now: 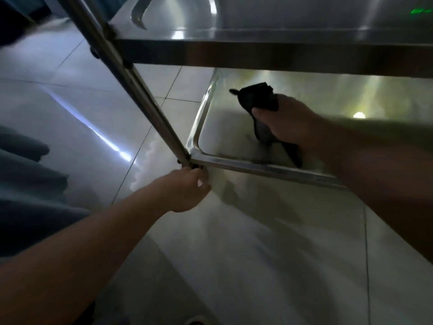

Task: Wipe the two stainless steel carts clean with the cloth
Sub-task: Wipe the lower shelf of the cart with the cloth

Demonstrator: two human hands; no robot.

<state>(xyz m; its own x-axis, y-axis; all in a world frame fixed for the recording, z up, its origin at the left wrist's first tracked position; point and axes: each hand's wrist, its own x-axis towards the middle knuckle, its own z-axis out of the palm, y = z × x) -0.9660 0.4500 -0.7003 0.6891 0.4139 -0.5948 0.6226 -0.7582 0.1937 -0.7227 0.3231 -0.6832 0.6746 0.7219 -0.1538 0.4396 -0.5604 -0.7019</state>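
Nearest the camera, both forearms enter from the bottom edge, the left forearm blurred and cut off by the frame. The left hand (185,191) grips the corner of the stainless steel cart (257,168), at the point where the slanting upright post (131,78) meets the lower shelf (225,127); the fingers curl around the joint and are mostly hidden behind the knuckles. The tiled floor (93,109) beneath is glossy and carries streaked reflections. Farther in, the right hand (288,123) reaches over the shelf rim and holds a dark cloth (260,102) against the shelf surface near its left side; the grip is closed on the cloth, with the thumb over the fabric and the remaining fingers out of view beneath the hand. One end of the cloth projects ahead of the hand, the other trails back toward the near rim. Above and beyond, the upper shelf (281,38) crosses the frame and hides the rear part of the lower shelf. The cart's right side is cut off by the frame edge. Motion blur and dim light obscure fine detail. Dark blurred shapes at the left edge (23,172) cannot be identified.
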